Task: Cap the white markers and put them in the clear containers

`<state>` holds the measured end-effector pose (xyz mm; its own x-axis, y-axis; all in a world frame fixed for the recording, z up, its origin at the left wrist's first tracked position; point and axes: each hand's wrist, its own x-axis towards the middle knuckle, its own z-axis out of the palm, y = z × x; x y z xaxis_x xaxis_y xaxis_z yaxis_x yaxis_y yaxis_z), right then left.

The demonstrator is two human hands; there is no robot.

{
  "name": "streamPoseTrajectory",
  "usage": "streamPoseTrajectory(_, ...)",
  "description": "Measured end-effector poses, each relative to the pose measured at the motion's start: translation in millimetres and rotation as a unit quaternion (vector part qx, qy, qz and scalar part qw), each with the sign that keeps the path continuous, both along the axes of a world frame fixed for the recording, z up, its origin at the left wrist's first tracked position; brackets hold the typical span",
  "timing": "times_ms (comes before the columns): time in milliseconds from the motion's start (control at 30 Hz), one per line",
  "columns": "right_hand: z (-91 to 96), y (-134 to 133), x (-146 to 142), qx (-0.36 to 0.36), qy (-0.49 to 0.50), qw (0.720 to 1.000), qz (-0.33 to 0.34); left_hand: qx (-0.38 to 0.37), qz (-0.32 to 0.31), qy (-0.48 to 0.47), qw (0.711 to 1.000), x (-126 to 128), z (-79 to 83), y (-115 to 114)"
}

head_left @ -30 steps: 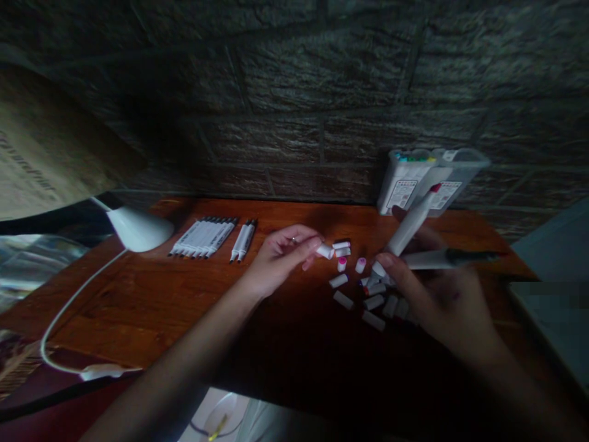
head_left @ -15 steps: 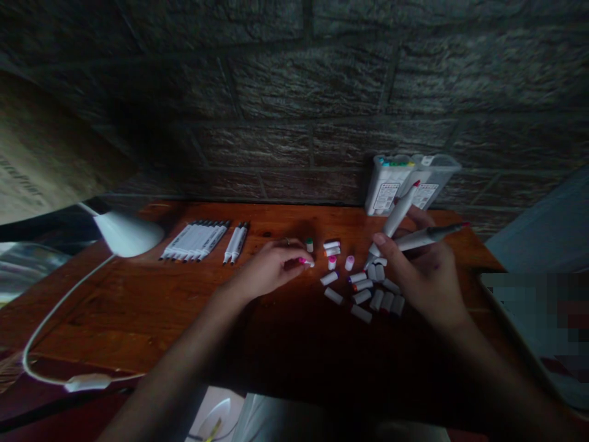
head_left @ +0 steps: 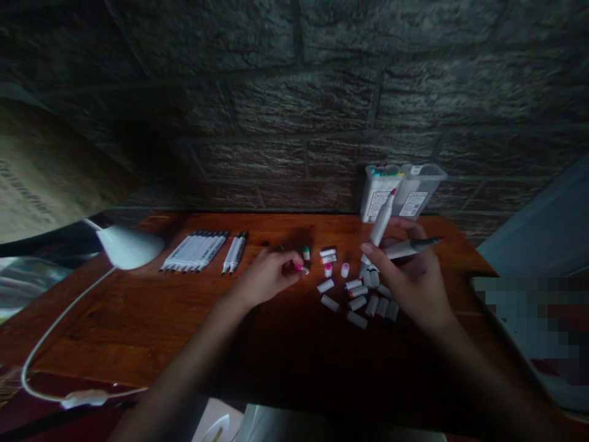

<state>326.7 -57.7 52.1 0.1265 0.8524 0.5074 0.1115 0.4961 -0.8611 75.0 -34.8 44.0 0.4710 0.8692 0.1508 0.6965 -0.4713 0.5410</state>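
My left hand (head_left: pixel 271 276) pinches a small white marker cap with a pink end (head_left: pixel 300 268) between thumb and fingers, just over the table. In my right hand (head_left: pixel 414 270) are two white markers: one uncapped marker (head_left: pixel 381 226) points up with its red tip bare, and a second marker (head_left: pixel 407 248) slants right with a reddish tip. Loose caps lie in a scatter between and below my hands, among them a standing pink-topped cap (head_left: pixel 328 270), a pale pink cap (head_left: pixel 345 270), a green-topped cap (head_left: pixel 306 253) and a purple-ended cap (head_left: pixel 326 286).
A row of white markers (head_left: pixel 196 252) lies at the left, with a smaller group of markers (head_left: pixel 235 252) beside it. Two clear plastic cases (head_left: pixel 416 196) stand against the stone wall (head_left: pixel 257 147). A lamp with a white base (head_left: pixel 131 247) and cord occupies the table's left side.
The camera view has tilted slightly, so the scene sits a little lower. My right hand has shifted slightly left with the two markers. My left hand still pinches the cap.
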Motion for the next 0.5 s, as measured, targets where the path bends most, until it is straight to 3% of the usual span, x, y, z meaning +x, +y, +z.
streamPoseTrajectory(233,0.6,2.0,3.8,0.031,-0.033,0.999,-0.017,-0.045,0.012,0.043,0.998,4.5,11.6,8.3)
streamPoseTrajectory(367,1.4,0.8,4.3,0.033,-0.068,0.997,-0.005,-0.037,0.012,0.118,0.992,14.1,23.6,13.3)
streamPoseTrajectory(500,3.5,-0.1,5.0,0.019,-0.049,0.999,0.006,-0.002,0.031,0.172,0.985,24.0,32.6,3.7)
